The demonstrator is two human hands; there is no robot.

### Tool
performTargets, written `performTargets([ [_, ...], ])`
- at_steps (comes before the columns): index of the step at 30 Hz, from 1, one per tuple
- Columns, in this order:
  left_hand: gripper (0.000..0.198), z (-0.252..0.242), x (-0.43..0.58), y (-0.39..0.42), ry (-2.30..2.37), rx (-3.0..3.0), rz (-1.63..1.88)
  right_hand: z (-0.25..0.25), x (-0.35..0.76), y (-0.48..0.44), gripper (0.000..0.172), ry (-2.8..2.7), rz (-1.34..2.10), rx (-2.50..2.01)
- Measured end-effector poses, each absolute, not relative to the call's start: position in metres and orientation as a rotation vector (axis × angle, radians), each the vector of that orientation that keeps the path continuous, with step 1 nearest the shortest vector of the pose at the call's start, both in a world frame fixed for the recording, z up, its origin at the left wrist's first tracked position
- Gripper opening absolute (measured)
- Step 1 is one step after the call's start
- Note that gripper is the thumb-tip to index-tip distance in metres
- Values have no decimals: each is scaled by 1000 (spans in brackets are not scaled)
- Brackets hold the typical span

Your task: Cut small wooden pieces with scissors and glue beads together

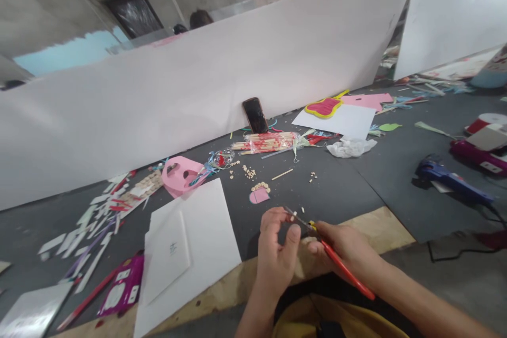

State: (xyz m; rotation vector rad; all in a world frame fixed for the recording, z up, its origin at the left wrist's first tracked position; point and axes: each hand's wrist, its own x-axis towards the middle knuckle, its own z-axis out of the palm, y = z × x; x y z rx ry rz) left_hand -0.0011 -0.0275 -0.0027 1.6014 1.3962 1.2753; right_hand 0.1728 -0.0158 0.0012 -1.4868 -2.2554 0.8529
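My right hand (343, 245) is closed round red-handled cutters (340, 264), their dark jaws pointing left at about mid-table height. My left hand (277, 245) pinches a thin small stick at the jaws (295, 216), thumb and fingers pressed together. Both hands hover over the near wooden table edge (380, 222). A few small cut wooden bits (312, 175) lie on the grey mat just beyond. A small pink piece topped with wooden bits (259, 194) rests ahead of my left hand.
White sheets (198, 237) lie left. Pink foam shape (180, 174), packet of wooden sticks (269, 142), phone (255, 115) leaning on a white partition (198, 84). Blue glue gun (447, 179) with cord at right. Paper scraps (99, 211) at far left.
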Motion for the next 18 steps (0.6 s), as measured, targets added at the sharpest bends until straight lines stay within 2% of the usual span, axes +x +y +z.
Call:
performTargets([
  [3, 40, -3, 6, -26, 1238, 1358, 1212, 7, 169, -13, 40, -2122, 1052, -1454],
  [6, 46, -2, 13, -25, 1041, 1103, 1090, 9, 165, -13, 34, -2104, 1109, -1423],
  [13, 30, 5, 23, -25, 1120, 988, 1092, 21, 165, -11, 39, -2008, 1393, -1199],
  [18, 25, 16, 18, -18, 1216, 969, 1061, 24, 180, -2, 43, -1947, 1867, -894],
])
